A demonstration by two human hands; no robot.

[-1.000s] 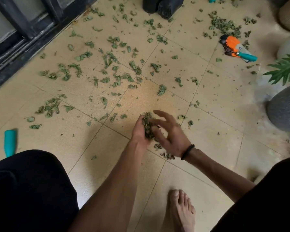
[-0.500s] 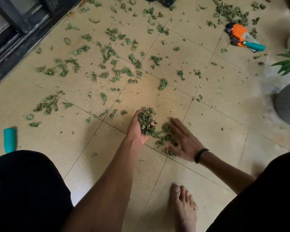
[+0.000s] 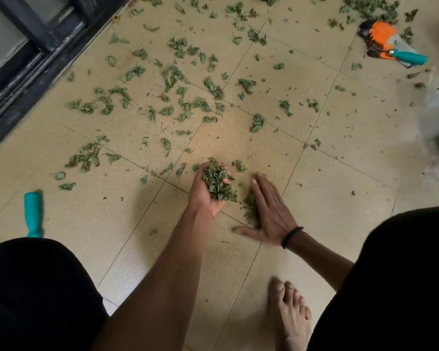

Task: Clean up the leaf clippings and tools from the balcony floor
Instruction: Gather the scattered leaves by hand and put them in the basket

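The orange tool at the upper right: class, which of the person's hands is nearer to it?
Right. The right hand lies flat below the orange tool; the left hand, cupping leaf clippings, is farther left.

Left hand [image 3: 208,196] at frame centre, cupped palm up, holding a pile of leaf clippings [image 3: 217,182]. Right hand [image 3: 269,211] just beside it at 3 o'clock, flat on the floor [image 3: 340,198], against a small heap [image 3: 251,206]. Loose clippings [image 3: 178,79] spread from 10 to 1 o'clock. Tool bundle [image 3: 388,44] at 2 o'clock. Handle [image 3: 33,214] at 9 o'clock. Bare foot [image 3: 289,315] at 5 o'clock.
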